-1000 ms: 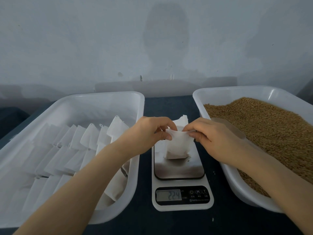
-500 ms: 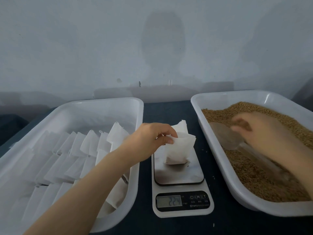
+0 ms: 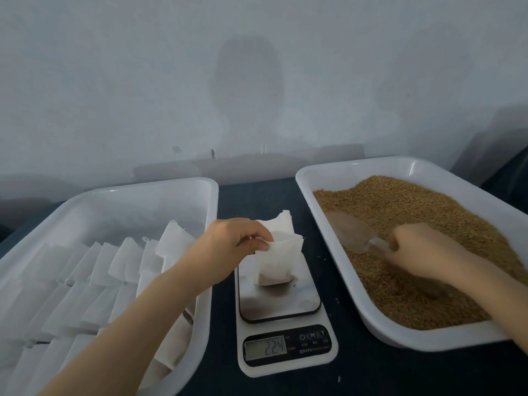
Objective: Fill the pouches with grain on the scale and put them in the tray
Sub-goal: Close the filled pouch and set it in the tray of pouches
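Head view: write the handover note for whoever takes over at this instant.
Left hand pinches the top edge of the white pouch, which stands on the scale; the display shows 224.
Right hand, blurred, grips the clear scoop by its handle, in the grain of the right tray.
Left tray holds rows of pouches.
Done: the pouch on the scale seems to hold some grain at its bottom.
Left: scoop grain into it, check the reading, move it to the left tray, repeat.
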Demonstrator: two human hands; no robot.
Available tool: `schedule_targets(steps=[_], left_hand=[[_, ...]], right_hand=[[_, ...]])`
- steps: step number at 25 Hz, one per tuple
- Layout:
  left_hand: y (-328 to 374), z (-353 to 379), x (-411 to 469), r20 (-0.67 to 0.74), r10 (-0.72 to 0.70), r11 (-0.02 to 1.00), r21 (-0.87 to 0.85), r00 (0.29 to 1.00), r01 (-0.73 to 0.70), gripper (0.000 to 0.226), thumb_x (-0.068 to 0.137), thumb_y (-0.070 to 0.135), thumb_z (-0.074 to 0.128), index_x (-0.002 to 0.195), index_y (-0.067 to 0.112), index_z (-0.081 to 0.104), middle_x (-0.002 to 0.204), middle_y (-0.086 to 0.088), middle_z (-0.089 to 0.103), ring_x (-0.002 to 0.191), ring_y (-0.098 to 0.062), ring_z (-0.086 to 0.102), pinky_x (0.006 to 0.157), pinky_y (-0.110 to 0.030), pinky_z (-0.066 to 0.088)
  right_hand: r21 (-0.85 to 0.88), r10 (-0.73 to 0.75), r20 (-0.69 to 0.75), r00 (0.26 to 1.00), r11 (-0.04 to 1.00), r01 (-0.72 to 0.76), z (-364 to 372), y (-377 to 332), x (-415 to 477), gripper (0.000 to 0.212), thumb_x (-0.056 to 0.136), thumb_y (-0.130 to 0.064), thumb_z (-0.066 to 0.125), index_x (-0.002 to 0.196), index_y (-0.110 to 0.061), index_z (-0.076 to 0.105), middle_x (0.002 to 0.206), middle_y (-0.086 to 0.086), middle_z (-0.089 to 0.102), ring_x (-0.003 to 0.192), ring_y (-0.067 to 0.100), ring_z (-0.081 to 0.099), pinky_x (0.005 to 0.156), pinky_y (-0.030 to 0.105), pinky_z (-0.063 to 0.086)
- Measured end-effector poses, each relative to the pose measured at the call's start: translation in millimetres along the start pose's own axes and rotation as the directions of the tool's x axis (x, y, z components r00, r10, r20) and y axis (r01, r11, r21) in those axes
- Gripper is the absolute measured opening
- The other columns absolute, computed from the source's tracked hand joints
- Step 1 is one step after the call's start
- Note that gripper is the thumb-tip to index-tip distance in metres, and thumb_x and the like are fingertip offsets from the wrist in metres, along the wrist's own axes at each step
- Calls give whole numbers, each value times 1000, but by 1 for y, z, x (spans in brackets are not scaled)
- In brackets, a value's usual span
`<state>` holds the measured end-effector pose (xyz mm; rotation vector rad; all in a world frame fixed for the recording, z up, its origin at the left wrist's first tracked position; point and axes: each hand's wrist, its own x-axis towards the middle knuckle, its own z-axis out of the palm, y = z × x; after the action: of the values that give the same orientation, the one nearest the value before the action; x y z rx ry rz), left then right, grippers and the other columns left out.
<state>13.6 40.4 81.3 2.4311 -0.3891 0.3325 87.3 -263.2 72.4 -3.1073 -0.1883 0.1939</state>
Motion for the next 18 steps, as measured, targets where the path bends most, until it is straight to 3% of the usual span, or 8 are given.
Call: schedule_targets(steps=[3, 5, 9, 11, 14, 18], left_hand=[[0, 0, -1, -9, 26, 1000, 3, 1000, -25, 11, 86, 6, 68, 88, 14, 74, 78, 23, 60, 76, 8, 59, 75, -4, 44], [0, 0, 0, -8, 28, 1000, 2, 1000, -28, 10, 86, 7, 68, 89, 14, 75, 78, 23, 60, 77, 7, 59, 77, -5, 45], [-1, 1, 0, -4, 41, 999, 3, 999, -41, 11, 86, 8, 68, 89, 16, 75, 79, 20, 62, 78, 5, 59, 75, -5, 45], [-1, 1, -1, -12, 41, 999, -6, 999, -41, 11, 85, 8, 70, 88, 17, 75, 80, 16, 64, 79, 0, 60, 75, -9, 46], [-2, 1, 1, -28, 51, 999, -16, 998, -51, 12, 83, 8, 71, 86, 18, 76, 80, 15, 65, 78, -3, 61, 74, -11, 48], [-3, 2, 1, -36, 71, 997, -12, 997, -71, 13, 82, 8, 73, 85, 20, 77, 77, 22, 60, 76, -4, 60, 71, -11, 45]], right_hand=[[-69, -27, -197, 980, 998, 13, -14, 10, -1, 13, 92, -37, 54, 96, -25, 57, 71, -8, 59, 57, 8, 58, 51, 25, 51], [-196, -65, -280, 958, 981, 9, -20, 18, -4, 15, 92, -30, 54, 106, -33, 58, 73, -10, 55, 59, 6, 56, 50, 22, 51], [-331, -141, -226, 964, 942, 60, -14, 9, -3, 21, 96, -33, 49, 114, -41, 57, 74, -12, 52, 58, 2, 53, 50, 17, 44], [-269, -138, -197, 971, 960, 82, -11, 5, 0, 22, 96, -32, 49, 115, -41, 58, 76, -13, 56, 59, 2, 54, 50, 17, 44], [-18, -93, -134, 987, 996, 91, -8, 12, 2, 18, 94, -35, 53, 107, -37, 64, 69, -11, 63, 53, 2, 56, 44, 16, 41], [286, -66, -71, 995, 954, 83, -10, 28, 2, 23, 87, -37, 61, 110, -35, 65, 62, -8, 67, 45, 4, 53, 43, 17, 40]])
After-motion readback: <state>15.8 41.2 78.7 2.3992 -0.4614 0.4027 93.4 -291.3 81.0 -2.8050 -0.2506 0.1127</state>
